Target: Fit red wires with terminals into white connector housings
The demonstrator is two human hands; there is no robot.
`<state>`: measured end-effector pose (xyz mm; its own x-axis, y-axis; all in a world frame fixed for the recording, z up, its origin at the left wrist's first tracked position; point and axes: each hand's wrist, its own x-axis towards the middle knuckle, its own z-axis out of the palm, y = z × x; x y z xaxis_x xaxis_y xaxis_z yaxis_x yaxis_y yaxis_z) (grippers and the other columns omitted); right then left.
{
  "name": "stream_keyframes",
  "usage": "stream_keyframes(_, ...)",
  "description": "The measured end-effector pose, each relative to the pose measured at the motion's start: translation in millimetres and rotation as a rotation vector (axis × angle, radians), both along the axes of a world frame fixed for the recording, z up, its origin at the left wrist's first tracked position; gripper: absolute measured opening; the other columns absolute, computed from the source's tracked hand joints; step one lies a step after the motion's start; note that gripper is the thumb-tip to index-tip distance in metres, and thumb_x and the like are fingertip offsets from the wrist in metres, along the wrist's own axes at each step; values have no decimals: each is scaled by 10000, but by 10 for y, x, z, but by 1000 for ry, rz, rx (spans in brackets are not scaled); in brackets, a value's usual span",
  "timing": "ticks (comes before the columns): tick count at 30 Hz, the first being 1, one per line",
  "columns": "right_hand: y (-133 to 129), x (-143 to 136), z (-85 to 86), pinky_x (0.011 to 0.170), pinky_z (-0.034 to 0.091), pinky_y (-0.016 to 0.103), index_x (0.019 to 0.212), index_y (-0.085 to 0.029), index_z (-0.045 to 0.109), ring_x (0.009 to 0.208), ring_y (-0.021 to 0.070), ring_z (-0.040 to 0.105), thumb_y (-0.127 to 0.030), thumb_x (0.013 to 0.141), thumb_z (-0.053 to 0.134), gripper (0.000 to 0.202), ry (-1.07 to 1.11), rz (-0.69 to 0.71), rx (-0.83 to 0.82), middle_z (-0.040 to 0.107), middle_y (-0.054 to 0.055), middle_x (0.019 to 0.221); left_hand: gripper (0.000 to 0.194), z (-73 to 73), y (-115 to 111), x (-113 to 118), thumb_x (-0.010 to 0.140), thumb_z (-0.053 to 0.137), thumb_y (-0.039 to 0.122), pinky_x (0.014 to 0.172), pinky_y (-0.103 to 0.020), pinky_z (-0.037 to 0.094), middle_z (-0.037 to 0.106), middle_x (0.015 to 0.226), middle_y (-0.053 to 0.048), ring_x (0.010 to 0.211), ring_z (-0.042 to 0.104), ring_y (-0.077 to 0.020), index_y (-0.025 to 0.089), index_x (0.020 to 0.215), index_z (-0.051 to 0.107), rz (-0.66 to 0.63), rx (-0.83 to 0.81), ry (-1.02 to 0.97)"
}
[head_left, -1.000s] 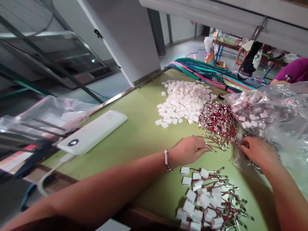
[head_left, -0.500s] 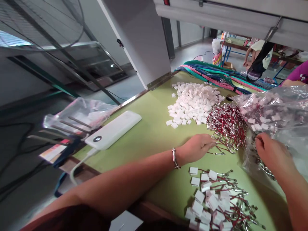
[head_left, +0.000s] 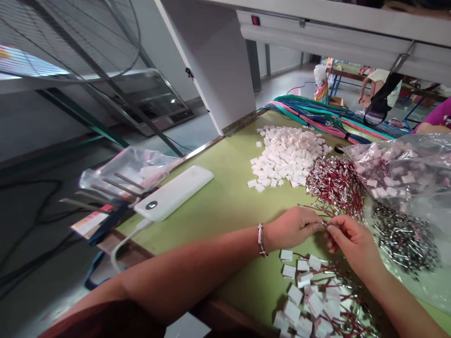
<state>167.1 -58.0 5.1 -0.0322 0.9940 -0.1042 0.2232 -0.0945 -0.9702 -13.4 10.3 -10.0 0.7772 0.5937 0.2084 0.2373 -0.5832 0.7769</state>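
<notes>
My left hand (head_left: 295,227) is closed in a pinch on a thin red wire with metal ends. Against its fingertips, my right hand (head_left: 352,241) pinches a small metal part, mostly hidden by the fingers. Just beyond the hands is a pile of short red wires with shiny metal ends (head_left: 336,183). To the right, a heap of small dark and silver metal parts (head_left: 405,237) lies on clear plastic. Nearer to me sits a group of white connectors (head_left: 294,295) joined to red wires with metal tips.
A mound of loose white connectors (head_left: 287,155) lies on the green table (head_left: 190,225). A clear bag (head_left: 405,164) with white connectors stands at right, a bundle of coloured cables (head_left: 317,115) behind. On the left are a white power bank (head_left: 176,192) and metal prongs. Another person (head_left: 377,87) is far back.
My right hand has moved left from the metal-part heap to meet my left hand's fingertips, uncovering the heap. The left hand stays by the red wires. The view has shifted slightly.
</notes>
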Motion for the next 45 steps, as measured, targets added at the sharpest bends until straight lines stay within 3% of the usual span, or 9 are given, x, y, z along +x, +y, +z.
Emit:
stream_keyframes(5, -5, 33, -66, 421, 477, 226, 776, -190, 599, 468, 107, 543, -528, 820, 616, 342, 26, 5, -30, 620, -9, 618, 312, 29, -14, -12, 972, 417, 271, 658, -218, 440, 611, 716, -18, 660, 531, -95, 159, 814, 663, -79, -38, -56)
stream_keyframes(11, -24, 45, -57, 416, 454, 235, 790, -199, 606, 448, 114, 526, -543, 826, 606, 345, -55, -49, 45, 616, -9, 613, 303, 19, -16, -23, 982, 411, 269, 708, -237, 463, 662, 788, -28, 715, 571, -107, 168, 869, 673, -42, 14, 6)
stream_keyframes(15, -22, 71, -28, 441, 452, 233, 769, -206, 587, 455, 116, 533, -473, 867, 564, 286, -161, 28, 73, 604, -12, 594, 329, 26, -4, -24, 999, 402, 286, 667, -221, 455, 642, 732, -11, 665, 555, -98, 168, 848, 669, -32, 78, 32)
stream_keyframes(20, -40, 96, -7, 396, 375, 207, 704, -212, 565, 409, 94, 460, -363, 856, 548, 214, -262, 100, 42, 547, -43, 534, 269, 23, -13, -42, 976, 407, 217, 627, -236, 445, 663, 769, -21, 688, 587, -121, 176, 854, 643, -42, 306, 165)
stream_keyframes(26, -62, 27, -12, 330, 303, 202, 727, -224, 528, 341, 84, 393, -412, 863, 509, 232, -157, 78, -189, 561, -50, 538, 202, 46, -20, -19, 908, 455, 107, 554, -267, 398, 662, 779, -37, 689, 585, -148, 175, 811, 619, -140, 564, 287)
stream_keyframes(31, 37, 128, -30, 484, 417, 245, 699, -216, 578, 509, 138, 539, -381, 859, 526, 235, -447, 96, 112, 588, -19, 563, 186, 176, 180, -155, 950, 532, 299, 703, -274, 454, 681, 849, -47, 805, 598, -168, 184, 948, 678, -89, 395, 282)
stream_keyframes(36, 91, 302, -90, 604, 465, 272, 776, -221, 618, 635, 167, 605, -390, 896, 498, 239, -592, 113, 217, 668, 3, 691, 178, 290, 376, -372, 916, 545, 219, 748, -256, 446, 701, 869, -35, 810, 599, -146, 190, 916, 720, -90, 192, 407)
stream_keyframes(41, 80, 326, -203, 590, 456, 271, 839, -226, 630, 630, 166, 618, -373, 922, 484, 223, -731, 190, 287, 685, 2, 720, 156, 248, 320, -353, 842, 661, 332, 699, -260, 438, 685, 889, -36, 807, 596, -164, 193, 893, 706, -58, 235, 578)
stream_keyframes(45, 35, 279, -222, 608, 448, 286, 860, -218, 640, 693, 182, 643, -316, 948, 449, 232, -965, 222, 483, 698, 20, 792, 97, 148, 248, -278, 852, 623, 213, 656, -266, 439, 654, 818, -46, 764, 594, -165, 169, 784, 676, -18, 320, 624)
